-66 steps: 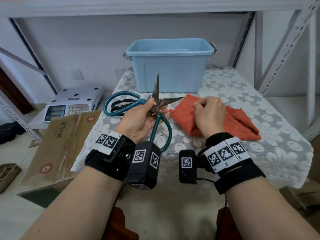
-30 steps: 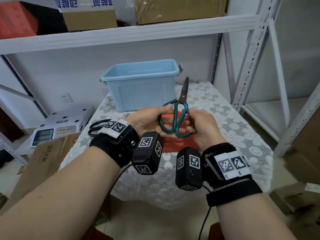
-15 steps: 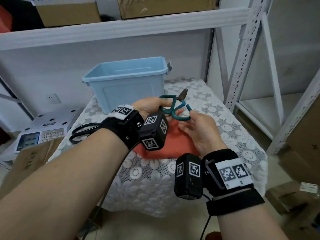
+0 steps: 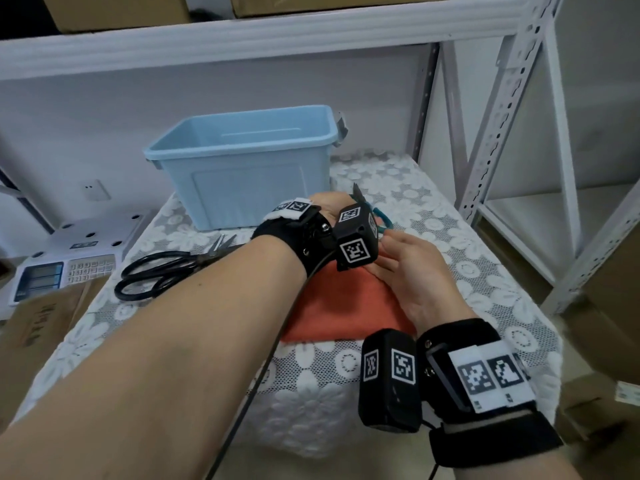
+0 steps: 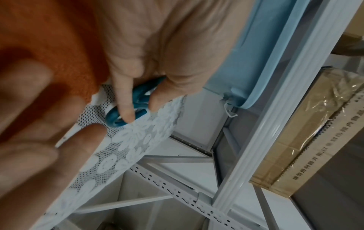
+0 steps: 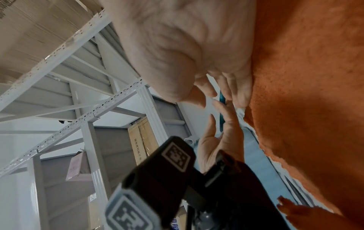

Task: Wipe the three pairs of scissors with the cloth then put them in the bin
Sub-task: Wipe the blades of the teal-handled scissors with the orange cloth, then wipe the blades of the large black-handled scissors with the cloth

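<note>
My left hand [image 4: 328, 206] grips the teal-handled scissors [image 4: 380, 220] low over the lace table, just right of the blue bin's [image 4: 249, 164] front corner. The blade tip [image 4: 358, 195] points up and back. In the left wrist view its fingers [image 5: 126, 99] curl round the teal loops [image 5: 126, 116]. My right hand [image 4: 393, 249] hovers with relaxed straight fingers just short of the handle, above the orange cloth [image 4: 341, 301], which lies flat on the table. Black scissors [image 4: 162, 271] lie to the left; how many pairs I cannot tell.
A white electronic scale [image 4: 65, 258] sits low at the left beside a cardboard box [image 4: 38, 327]. Grey shelf uprights [image 4: 498, 109] stand close on the right. A shelf board [image 4: 242, 36] with boxes runs overhead. The table's front edge [image 4: 311, 403] drops off near me.
The teal scissors have gone from held up in both hands to low over the table near the bin, in the left hand alone. The right hand has let go of the handle.
</note>
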